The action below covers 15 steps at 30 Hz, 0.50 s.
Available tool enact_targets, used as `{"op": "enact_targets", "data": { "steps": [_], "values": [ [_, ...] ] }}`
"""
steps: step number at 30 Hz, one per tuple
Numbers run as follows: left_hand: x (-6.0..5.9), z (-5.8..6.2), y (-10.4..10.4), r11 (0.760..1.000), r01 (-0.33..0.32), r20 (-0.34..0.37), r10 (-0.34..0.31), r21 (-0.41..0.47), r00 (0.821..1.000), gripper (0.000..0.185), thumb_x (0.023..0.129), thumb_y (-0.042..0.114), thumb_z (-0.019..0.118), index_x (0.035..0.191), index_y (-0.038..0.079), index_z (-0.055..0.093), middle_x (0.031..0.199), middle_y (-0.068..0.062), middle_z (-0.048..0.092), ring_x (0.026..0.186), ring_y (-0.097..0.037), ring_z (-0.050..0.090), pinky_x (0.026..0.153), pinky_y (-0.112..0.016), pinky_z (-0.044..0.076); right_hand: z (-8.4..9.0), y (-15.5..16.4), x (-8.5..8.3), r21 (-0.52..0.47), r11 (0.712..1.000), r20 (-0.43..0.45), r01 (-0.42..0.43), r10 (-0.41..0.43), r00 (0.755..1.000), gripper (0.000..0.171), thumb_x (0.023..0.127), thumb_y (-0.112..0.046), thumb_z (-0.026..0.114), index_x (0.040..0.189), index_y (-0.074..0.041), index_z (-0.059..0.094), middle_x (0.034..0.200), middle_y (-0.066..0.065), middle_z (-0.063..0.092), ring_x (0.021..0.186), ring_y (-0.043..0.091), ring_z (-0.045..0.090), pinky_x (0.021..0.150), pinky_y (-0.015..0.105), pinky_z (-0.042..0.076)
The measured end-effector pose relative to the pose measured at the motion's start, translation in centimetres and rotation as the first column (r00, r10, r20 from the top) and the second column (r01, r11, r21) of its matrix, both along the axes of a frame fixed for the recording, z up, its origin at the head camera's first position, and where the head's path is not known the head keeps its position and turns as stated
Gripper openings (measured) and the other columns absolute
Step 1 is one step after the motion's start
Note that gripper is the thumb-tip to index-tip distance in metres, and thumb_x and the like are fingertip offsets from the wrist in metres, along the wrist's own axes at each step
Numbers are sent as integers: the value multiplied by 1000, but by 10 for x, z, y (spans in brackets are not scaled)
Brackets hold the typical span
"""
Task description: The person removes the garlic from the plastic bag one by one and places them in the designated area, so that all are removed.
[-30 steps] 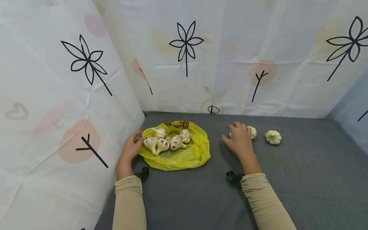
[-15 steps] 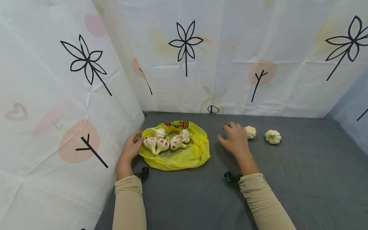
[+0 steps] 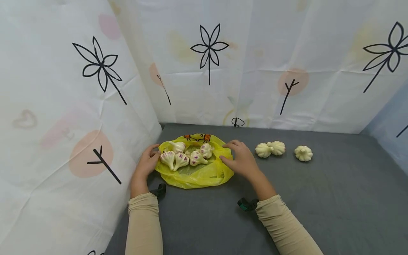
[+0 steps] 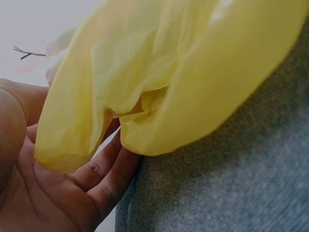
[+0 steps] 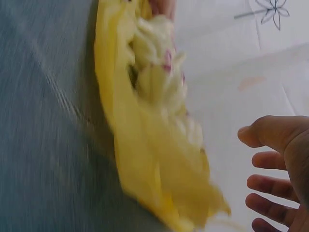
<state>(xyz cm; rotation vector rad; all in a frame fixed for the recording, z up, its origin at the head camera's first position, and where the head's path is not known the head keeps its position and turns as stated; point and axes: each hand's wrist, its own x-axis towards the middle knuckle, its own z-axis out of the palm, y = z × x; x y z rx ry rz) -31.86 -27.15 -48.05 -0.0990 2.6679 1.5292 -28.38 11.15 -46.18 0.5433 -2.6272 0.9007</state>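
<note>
Spread right hand [image 5: 285, 169] beside yellow bag [image 5: 145, 159]

Glossy plastic bag [image 3: 204, 173], matt cloth table [image 3: 318, 198]
</note>
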Motion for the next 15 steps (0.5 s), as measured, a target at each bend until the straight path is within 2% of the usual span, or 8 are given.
{"op": "enact_targets", "data": {
  "steps": [4, 11, 15],
  "values": [
    [-1, 1, 1, 1000, -4, 2, 4, -1, 1000, 52, 105, 33, 45, 153, 18, 34, 143, -18, 51, 133, -34, 47, 108, -51, 39, 3, -21, 1, -22, 999, 27, -41, 41, 999, 40, 89, -37, 71, 124, -17, 66, 121, 1, 59, 112, 23, 54, 90, 47, 48],
    [-2, 0, 0, 1000, -1, -1, 1, -10, 1000, 52, 105, 35, 45, 153, 18, 34, 141, -17, 52, 131, -33, 48, 106, -50, 40, 0, -56, -1, -24, 995, 1, -97, 97, 995, 43, 88, -33, 74, 126, -15, 66, 120, 3, 61, 109, 25, 59, 84, 44, 51],
    [-2, -2, 0, 1000, -4, -1, 4, -3, 1000, 52, 105, 35, 45, 153, 19, 34, 140, -16, 53, 130, -32, 49, 105, -49, 41, -4, -70, -1, 16, 995, 18, -101, 101, 995, 45, 87, -32, 74, 127, -16, 65, 122, 3, 61, 102, 21, 60, 80, 39, 51]
  ]
}}
